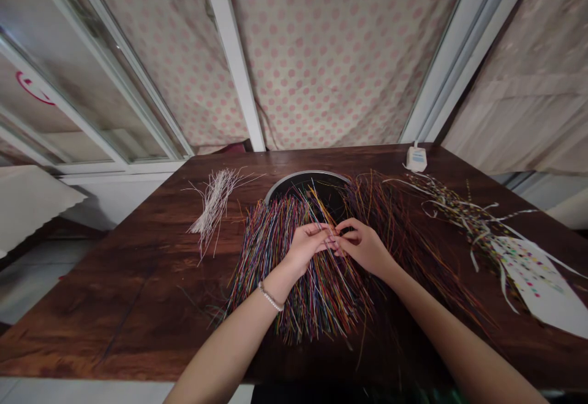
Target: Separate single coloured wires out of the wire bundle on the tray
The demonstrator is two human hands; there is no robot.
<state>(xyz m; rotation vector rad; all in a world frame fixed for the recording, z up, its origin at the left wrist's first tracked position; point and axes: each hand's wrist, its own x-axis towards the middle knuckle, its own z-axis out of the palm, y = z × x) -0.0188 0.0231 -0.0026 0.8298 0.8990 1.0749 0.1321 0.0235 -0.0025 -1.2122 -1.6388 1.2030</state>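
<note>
The left hand point(305, 248) and the right hand point(362, 248) are curving half closed and meeting above the multicoloured thin strands point(316, 294); it is not possible to tell if they are gripping any strand.

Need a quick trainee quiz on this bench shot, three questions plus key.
1. Fill in the blank: the left hand and right hand meet over a pile of ____ strands.
2. True or false: the white strands lie apart from the pile.
3. Which wrist wears the bracelet, left or right?

Key: 1. multicoloured; 2. true; 3. left.
</note>
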